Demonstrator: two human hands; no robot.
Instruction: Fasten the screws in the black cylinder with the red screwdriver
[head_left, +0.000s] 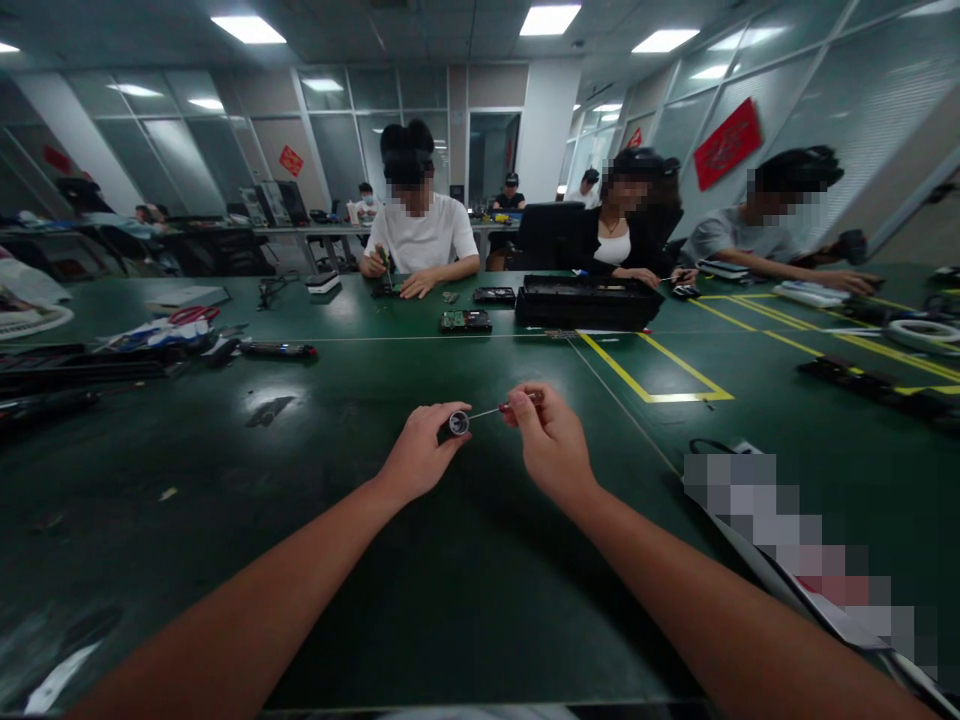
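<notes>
Between the thumb and fingers of my left hand (420,450) sits a small round dark part (459,423) with a pale ring at its open end, which faces me. My right hand (551,440) is closed around the reddish handle of a screwdriver (491,411). Its thin metal shaft points left and its tip meets the round part near the rim; whether it is inside, I cannot tell. Both hands are above the green tabletop (480,600), near its middle.
Red-handled scissors (193,314) and a dark pen-like tool (279,350) lie at left. Ahead are a green circuit board (465,321) and a long black housing (589,302). Yellow tape (652,398) marks the right. Several people work across the table, one in a white shirt (427,240).
</notes>
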